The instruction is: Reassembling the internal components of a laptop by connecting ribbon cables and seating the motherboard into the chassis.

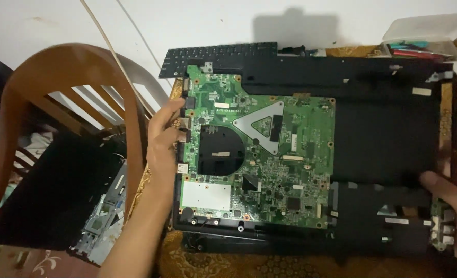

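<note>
Both hands are on the laptop base (383,144): my left hand (164,141) pinches the left edge of the green board (259,159), my right hand (452,206) grips the right rim. Keyboard (218,57) is off; board seems not yet lifted from the base on the surface (223,262).

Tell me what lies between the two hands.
Head view: the green circuit board and bare black laptop base lie between the left hand and right hand.

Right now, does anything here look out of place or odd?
Yes: the laptop base lies opened, its green circuit board bare. The detached keyboard leans behind it, and more laptop parts sit on the wooden chair.
</note>
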